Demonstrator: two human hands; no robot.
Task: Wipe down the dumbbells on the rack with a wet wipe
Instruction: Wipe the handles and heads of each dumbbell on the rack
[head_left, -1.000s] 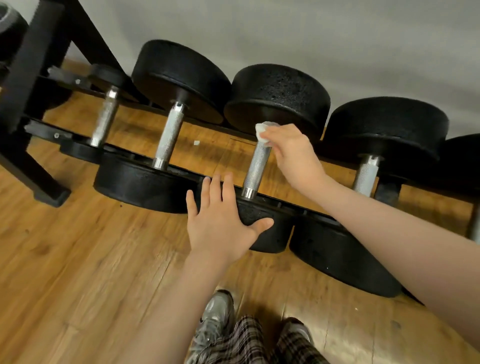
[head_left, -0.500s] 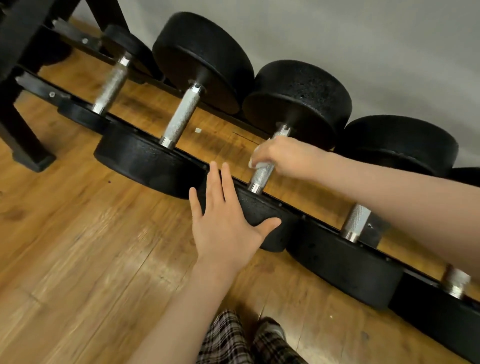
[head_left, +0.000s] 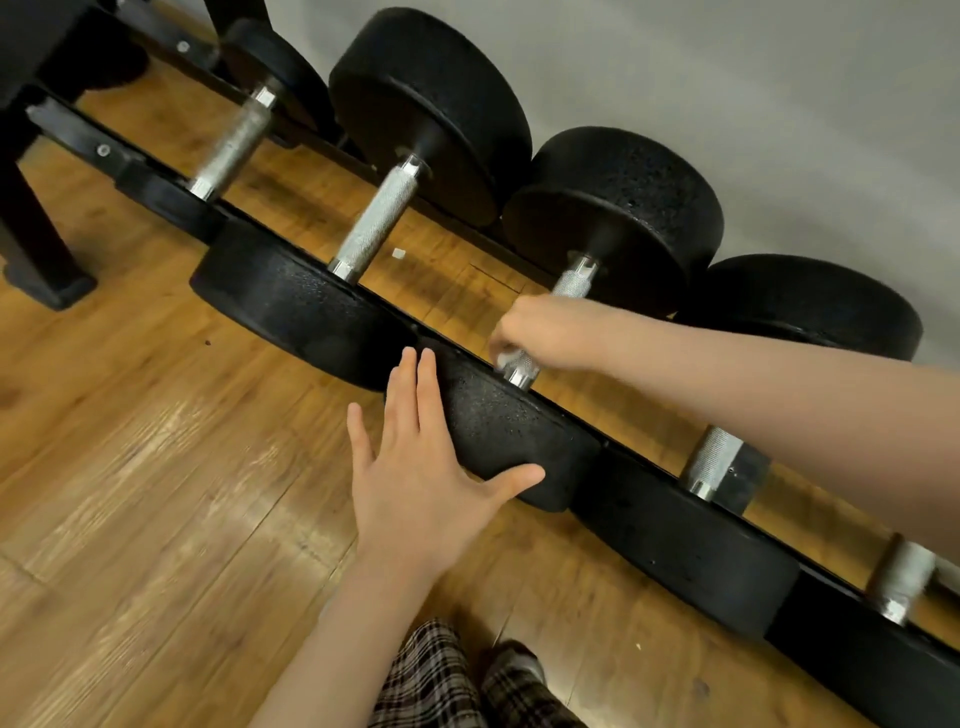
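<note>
Several black dumbbells with knurled steel handles lie across a low black rack (head_left: 111, 156). My right hand (head_left: 550, 332) curls round the lower part of the third dumbbell's handle (head_left: 574, 283); the wet wipe is hidden inside the fist. My left hand (head_left: 415, 467) lies flat with straight fingers against that dumbbell's near head (head_left: 509, 431), thumb spread along its lower edge. The far head (head_left: 618, 208) leans toward the wall.
Neighbouring dumbbells flank it: one handle (head_left: 376, 218) to the left, another (head_left: 714, 462) to the right under my forearm. A rack leg (head_left: 36, 244) stands at far left. Wooden floor (head_left: 130, 493) spreads in front; my plaid trousers and shoe (head_left: 514, 670) show below.
My right hand slid down the handle from its top end near the far head to its lower end, closing round it so the wipe vanished. The left hand stayed put.
</note>
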